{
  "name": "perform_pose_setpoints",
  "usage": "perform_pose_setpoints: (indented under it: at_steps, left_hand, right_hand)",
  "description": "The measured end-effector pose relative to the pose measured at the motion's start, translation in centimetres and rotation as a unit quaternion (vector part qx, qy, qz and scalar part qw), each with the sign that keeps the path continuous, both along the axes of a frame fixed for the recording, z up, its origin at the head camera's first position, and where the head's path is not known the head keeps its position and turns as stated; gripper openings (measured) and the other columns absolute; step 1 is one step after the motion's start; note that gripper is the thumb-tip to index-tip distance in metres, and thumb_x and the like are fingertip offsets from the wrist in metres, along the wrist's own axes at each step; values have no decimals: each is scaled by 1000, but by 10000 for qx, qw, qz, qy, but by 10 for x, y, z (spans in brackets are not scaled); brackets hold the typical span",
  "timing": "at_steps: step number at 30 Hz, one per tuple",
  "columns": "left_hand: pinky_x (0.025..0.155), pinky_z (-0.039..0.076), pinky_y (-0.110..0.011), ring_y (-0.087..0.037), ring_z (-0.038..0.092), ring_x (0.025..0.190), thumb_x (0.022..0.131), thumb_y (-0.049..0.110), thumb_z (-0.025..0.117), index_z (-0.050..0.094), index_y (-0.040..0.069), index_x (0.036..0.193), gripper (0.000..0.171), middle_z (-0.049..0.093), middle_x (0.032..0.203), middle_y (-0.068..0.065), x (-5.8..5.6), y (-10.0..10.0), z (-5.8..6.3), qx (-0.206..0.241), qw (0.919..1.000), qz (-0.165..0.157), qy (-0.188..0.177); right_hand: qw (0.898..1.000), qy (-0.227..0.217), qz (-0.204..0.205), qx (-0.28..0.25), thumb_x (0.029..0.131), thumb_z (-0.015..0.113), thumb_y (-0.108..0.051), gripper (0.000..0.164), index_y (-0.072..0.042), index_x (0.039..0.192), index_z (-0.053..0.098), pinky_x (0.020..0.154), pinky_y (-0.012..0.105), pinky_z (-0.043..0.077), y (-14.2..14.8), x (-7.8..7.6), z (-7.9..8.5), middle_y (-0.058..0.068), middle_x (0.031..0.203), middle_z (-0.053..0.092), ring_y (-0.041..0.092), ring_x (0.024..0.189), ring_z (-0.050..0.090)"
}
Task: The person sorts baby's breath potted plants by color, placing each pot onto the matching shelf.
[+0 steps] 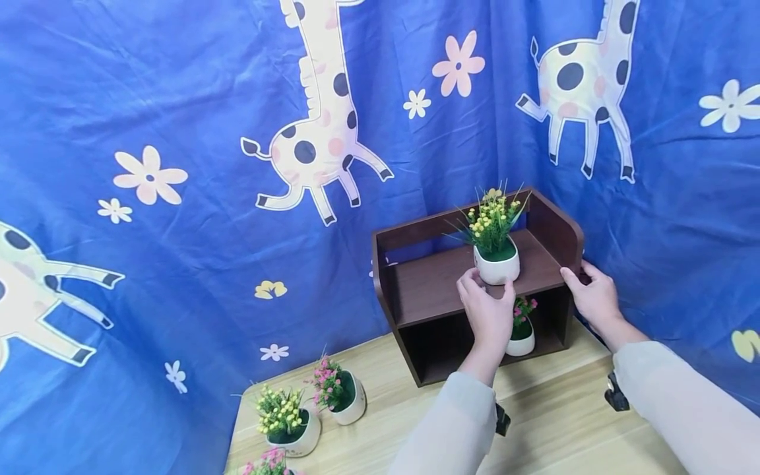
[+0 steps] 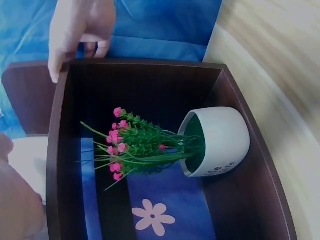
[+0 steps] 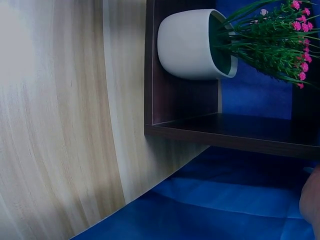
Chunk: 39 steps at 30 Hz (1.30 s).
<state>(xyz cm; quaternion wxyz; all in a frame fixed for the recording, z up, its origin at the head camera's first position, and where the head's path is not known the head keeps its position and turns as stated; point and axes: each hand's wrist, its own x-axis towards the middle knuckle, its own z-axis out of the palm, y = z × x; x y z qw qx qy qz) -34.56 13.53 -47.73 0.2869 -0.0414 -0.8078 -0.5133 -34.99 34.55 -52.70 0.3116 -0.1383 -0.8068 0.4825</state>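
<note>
White pot point(image 1: 499, 270), right of centre in the frame, upright on the top board of the shelf point(image 1: 427, 280)! Left hand point(image 1: 488, 318) pinches it low, likely keeping clear of the yellow flowers point(image 1: 491, 216); right hand point(image 1: 596, 300) grips the shelf's side, presumably bracing it.

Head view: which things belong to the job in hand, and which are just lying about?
Likely the job:
- left hand
- right hand
- upper yellow-flowered plant
- brown shelf

Apparently lying about:
- shelved pink-flowered plant
- three tabletop plants
- giraffe curtain
</note>
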Motion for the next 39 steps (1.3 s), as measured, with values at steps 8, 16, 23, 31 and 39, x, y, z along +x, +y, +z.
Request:
perform_pose_setpoints:
  at_steps: [8, 16, 23, 31, 39]
  left_hand:
    - [99, 48, -27, -13, 52, 114, 81, 24, 80, 54, 15, 123, 50, 55, 120, 2, 30, -25, -20, -632, 9957, -96, 668]
    - [98, 46, -20, -9, 50, 112, 76, 11, 78, 55, 14, 119, 49, 51, 120, 1, 58, -47, -45, -890, 9897, -7, 1121]
    - [95, 45, -19, -10, 51, 107, 69, 3, 79, 58, 11, 116, 51, 52, 116, -3, 75, -79, -73, -1044, 9854, 114, 1342]
    - [94, 51, -34, -16, 55, 112, 72, 5, 81, 59, 14, 116, 51, 52, 120, -4, 88, -152, -104, -1140, 9918, 496, 299]
    - [94, 53, -43, -19, 55, 109, 70, 12, 88, 59, 13, 119, 57, 53, 118, -7, 104, -224, -126, -1090, 9865, 1007, -687]
  right_hand:
    - [9998, 27, 14, -210, 94, 67, -43, 50, -10, 131, 66, 70, 7, 40, 1, -3, -4, -42, 76, 49, -14, 77, 49]
    - [10000, 23, -7, -84, 94, 66, -43, 51, -10, 133, 65, 72, 7, 39, 0, -4, 0, -41, 79, 47, -15, 78, 48]
    - [9999, -3, -66, -144, 94, 67, -42, 50, -9, 132, 66, 71, 7, 40, -2, -1, -1, -30, 83, 54, -15, 77, 49]
    - [9996, -101, -16, -268, 94, 66, -43, 51, -10, 133, 65, 71, 7, 40, -8, 0, -2, -39, 78, 49, -15, 77, 49]
    - [9995, -133, -54, -265, 95, 66, -42, 50, -10, 133, 65, 68, 7, 40, -5, 3, -1, -38, 75, 49, -12, 76, 49]
